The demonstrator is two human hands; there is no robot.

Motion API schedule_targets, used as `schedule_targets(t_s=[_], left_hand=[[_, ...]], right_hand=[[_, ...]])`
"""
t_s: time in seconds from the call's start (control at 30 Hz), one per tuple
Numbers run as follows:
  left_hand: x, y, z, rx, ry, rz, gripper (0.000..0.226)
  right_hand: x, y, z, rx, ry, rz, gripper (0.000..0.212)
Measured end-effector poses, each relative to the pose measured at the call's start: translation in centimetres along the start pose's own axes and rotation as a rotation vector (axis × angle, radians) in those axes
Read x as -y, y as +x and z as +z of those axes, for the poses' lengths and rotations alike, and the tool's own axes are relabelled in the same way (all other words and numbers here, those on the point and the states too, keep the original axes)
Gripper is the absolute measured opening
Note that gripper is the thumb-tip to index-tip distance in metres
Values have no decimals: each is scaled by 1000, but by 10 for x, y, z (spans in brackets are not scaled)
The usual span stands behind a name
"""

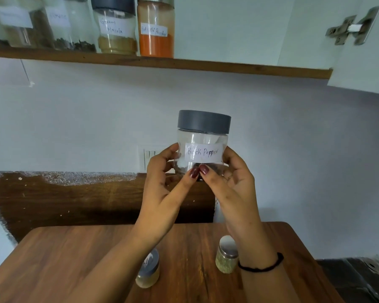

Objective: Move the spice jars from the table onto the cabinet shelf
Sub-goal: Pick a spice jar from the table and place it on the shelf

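Well below the fingers, a grey-lidded jar (148, 272) and a metal-lidded jar (227, 255) stand apart on the wooden table (74, 259). The left hand (162, 182) and right hand (234, 184) clasp the Black Pepper jar (204, 136) in mid-air, fingers curled round its sides, thumbs meeting on its front. High above the fingertips, labelled jars (116, 27) line the cabinet shelf (206, 66).

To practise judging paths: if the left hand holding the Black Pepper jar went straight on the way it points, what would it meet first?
The left hand would probably meet the white wall below the shelf; depth unclear.
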State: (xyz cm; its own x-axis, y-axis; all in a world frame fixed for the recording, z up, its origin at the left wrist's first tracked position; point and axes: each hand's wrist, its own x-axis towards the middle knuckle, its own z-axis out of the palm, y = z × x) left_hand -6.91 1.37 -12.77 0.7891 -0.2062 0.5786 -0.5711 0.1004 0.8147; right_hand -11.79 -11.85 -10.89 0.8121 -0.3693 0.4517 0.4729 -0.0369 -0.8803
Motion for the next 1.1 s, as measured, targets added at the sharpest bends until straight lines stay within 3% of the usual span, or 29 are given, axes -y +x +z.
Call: schedule_targets(t_s=[0.33, 0.67, 1.1], left_hand=[[-28, 53, 5, -58, 101, 133, 54], [-35, 114, 12, -139, 112, 214, 59], [-47, 180, 12, -200, 203, 343, 57]], right_hand=[[29, 51, 1, 20, -92, -111, 78], [58, 108, 8, 46, -183, -219, 79], [81, 173, 17, 60, -221, -353, 60]])
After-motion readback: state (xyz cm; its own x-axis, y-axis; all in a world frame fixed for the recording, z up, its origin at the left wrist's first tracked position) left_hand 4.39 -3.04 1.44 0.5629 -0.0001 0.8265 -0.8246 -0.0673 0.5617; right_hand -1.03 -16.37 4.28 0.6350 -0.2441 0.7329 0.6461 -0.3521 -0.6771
